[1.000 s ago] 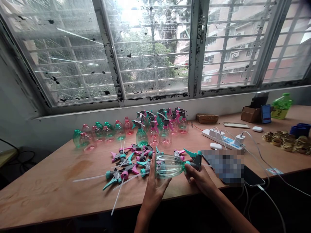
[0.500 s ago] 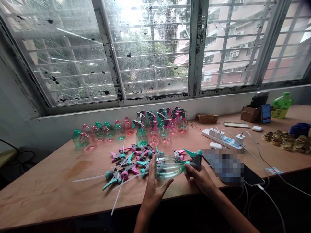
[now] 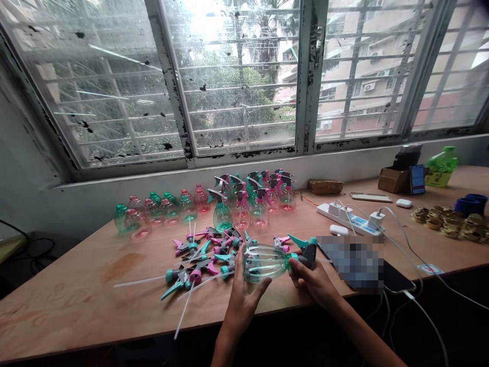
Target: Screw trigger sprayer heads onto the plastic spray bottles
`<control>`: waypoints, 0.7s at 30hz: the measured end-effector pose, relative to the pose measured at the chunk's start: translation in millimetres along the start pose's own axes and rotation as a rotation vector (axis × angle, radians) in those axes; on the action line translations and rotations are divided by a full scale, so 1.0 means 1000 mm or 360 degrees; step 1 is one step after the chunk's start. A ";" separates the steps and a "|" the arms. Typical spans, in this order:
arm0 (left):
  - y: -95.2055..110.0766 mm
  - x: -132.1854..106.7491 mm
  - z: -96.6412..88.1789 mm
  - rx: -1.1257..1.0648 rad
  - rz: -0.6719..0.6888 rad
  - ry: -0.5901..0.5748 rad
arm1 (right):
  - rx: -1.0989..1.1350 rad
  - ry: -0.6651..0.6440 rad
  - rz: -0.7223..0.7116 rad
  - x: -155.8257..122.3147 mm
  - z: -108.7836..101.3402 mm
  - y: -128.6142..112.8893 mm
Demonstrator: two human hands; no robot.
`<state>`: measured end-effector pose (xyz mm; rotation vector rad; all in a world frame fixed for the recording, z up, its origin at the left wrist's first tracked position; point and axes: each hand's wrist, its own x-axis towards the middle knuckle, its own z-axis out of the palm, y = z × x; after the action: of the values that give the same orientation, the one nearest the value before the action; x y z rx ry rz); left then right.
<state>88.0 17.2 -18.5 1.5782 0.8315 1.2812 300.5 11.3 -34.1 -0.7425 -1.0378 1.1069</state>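
I hold a clear green spray bottle [image 3: 265,262] on its side just above the near edge of the wooden table [image 3: 76,295]. My left hand [image 3: 241,295] wraps round the bottle's base. My right hand [image 3: 313,281] grips the teal collar and the teal and grey trigger head [image 3: 305,248] at the bottle's neck. To the left of the bottle lies a heap of loose pink and teal trigger heads [image 3: 202,255] with long white dip tubes.
Empty bottles [image 3: 153,211] and finished spray bottles [image 3: 254,199] stand in rows near the window wall. A power strip [image 3: 353,219] with cables, a phone [image 3: 397,279], a cardboard box [image 3: 393,178], and piles of small gold rings [image 3: 451,219] sit at the right.
My hands have shifted only slightly round the bottle, with my left thumb moving over its base. The bottle stays in the same place.
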 end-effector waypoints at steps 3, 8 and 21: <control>-0.004 0.001 -0.002 0.0105 0.0097 0.0015 | 0.0005 0.0009 -0.0016 0.001 0.001 -0.001; -0.005 0.000 -0.001 0.0126 0.0120 0.0004 | 0.0013 0.0005 -0.0009 0.002 0.000 0.001; -0.007 0.001 -0.001 0.0175 0.0128 0.0037 | 0.0034 0.0026 -0.0010 0.002 0.003 -0.006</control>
<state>87.8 21.2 -24.6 1.7017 0.8733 1.3328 299.4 11.2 -27.4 -0.7296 -1.0122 1.1032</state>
